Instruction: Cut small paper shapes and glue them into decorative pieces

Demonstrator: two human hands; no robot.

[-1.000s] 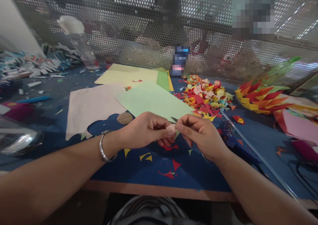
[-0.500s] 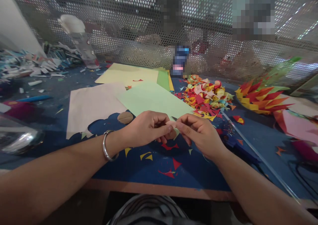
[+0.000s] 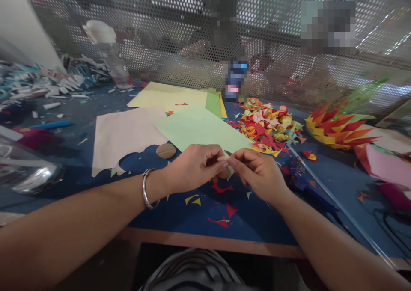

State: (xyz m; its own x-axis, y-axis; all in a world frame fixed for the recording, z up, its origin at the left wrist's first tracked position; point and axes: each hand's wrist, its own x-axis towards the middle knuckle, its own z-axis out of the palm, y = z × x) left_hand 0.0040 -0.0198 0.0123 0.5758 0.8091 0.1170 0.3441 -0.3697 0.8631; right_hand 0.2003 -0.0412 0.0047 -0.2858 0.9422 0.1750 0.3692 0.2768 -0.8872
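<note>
My left hand (image 3: pixel 201 164) and my right hand (image 3: pixel 258 171) meet above the front middle of the blue table. Between their fingertips is a small pale pink piece of paper (image 3: pixel 222 158), pinched from both sides and mostly hidden by the fingers. Just behind the hands lies a light green sheet (image 3: pixel 201 130). A pale pink sheet (image 3: pixel 126 128) with a scalloped, cut-out lower edge is to the left. Beside my left hand sits a round brown disc (image 3: pixel 165 151). Red paper scraps (image 3: pixel 221 188) lie beneath the hands.
A heap of coloured paper pieces (image 3: pixel 266 124) and a flame-coloured paper form (image 3: pixel 340 128) stand at right. A blue glue gun (image 3: pixel 308 188) lies near a clear rod (image 3: pixel 340 201). White scraps (image 3: pixel 64 83) and a bottle (image 3: pixel 112 62) are at back left. A perforated metal screen (image 3: pixel 160 34) rises behind.
The fingertips have drawn closer around the pink paper, so less of it shows. The dark tip seen by my right fingers no longer shows. The whole view has shifted slightly.
</note>
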